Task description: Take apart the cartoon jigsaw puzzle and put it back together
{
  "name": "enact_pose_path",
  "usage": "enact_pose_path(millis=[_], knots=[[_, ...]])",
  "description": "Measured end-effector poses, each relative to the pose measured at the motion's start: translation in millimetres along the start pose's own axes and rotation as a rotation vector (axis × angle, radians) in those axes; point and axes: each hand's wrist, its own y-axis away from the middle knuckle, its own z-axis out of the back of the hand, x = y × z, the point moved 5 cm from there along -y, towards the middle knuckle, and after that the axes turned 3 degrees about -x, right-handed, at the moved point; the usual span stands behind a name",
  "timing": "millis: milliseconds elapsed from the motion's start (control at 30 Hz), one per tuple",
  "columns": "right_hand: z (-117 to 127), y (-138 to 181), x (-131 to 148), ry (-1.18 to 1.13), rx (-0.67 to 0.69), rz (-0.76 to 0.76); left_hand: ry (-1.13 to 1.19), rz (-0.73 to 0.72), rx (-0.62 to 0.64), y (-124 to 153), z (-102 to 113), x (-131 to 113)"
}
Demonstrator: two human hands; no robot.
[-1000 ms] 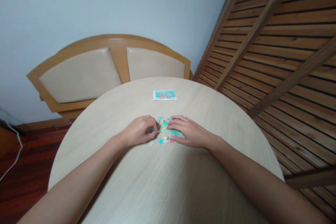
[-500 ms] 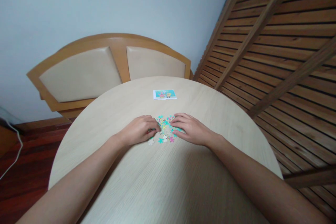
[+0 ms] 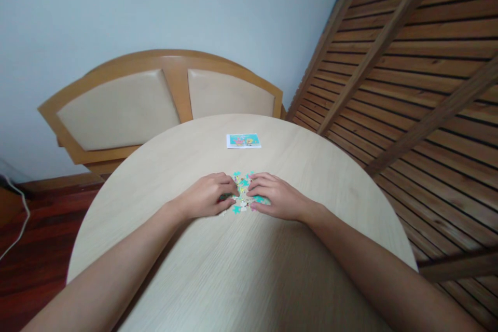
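Observation:
Small loose jigsaw puzzle pieces (image 3: 244, 183) in turquoise, yellow, white and pink lie in a cluster on the pale wooden table. At the cluster's left side rests my left hand (image 3: 213, 193), fingers curved and apart over the edge pieces. My right hand (image 3: 278, 195) lies over the right side, its fingers spread and touching pieces. Both palms face down, and neither hand visibly grasps a piece. Some pieces are hidden beneath the fingers. A turquoise piece (image 3: 236, 209) and a white piece (image 3: 244, 206) show at the near edge, between the hands.
Beyond the pieces lies a turquoise picture card (image 3: 244, 140) with cartoon figures. The round table (image 3: 218, 270) stands before a wooden headboard (image 3: 177, 88) with cream panels. A slatted wooden panel (image 3: 408, 114) leans along the right. A white cable (image 3: 26, 212) hangs at left.
My right hand has shifted left and slightly nearer, covering a pink piece. The left hand has barely moved, and the gap between the hands is narrower.

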Motion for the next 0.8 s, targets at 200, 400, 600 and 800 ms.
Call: enact_pose_path(millis=[200, 400, 600, 800], knots=[[1.1, 0.5, 2.3, -0.029, -0.019, 0.053, 0.023, 0.0, -0.015, -1.1, -2.5, 1.5], [3.2, -0.7, 6.5, -0.036, -0.053, 0.091, 0.013, -0.029, 0.001, -3.3, -2.0, -2.1], [4.9, -2.2, 6.5, -0.021, -0.061, 0.101, -0.034, -0.02, -0.001, -1.4, -3.1, -0.4], [5.9, -1.7, 9.9, -0.066, -0.049, 0.119, -0.06, 0.014, 0.005, -1.0, -4.6, 3.4]])
